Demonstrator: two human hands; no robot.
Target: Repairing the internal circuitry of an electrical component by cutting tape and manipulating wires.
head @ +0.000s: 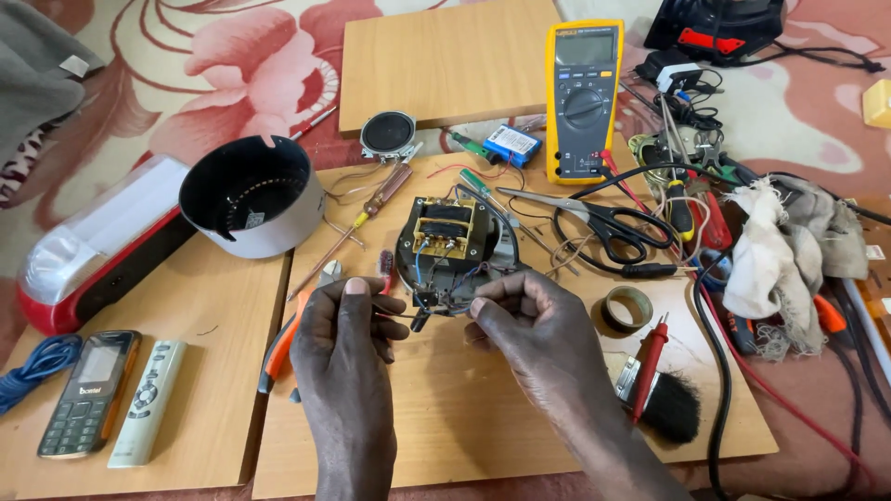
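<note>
Far out to the left of the left hand (345, 323) lie a coil of blue cable (37, 365), a dark mobile phone (88, 391) and a pale remote control (148, 401), side by side on a wooden board (209, 408). Up and left of that hand stands a round grey housing (252, 197), open at the top. The left hand is closed, fingers pinching thin wires at the near edge of the black circuit assembly (452, 249) — a part with a copper-wound transformer, lying just beyond both hands. Orange-handled pliers (281, 348) rest just left of the left wrist. The right hand (529, 320) is closed too, fingertips gripping the same bundle of wires. Beyond the right hand lie black-handled scissors (603, 218) and a yellow multimeter (583, 100) — to its right a roll of tape (627, 307) and a black brush (670, 405).
</note>
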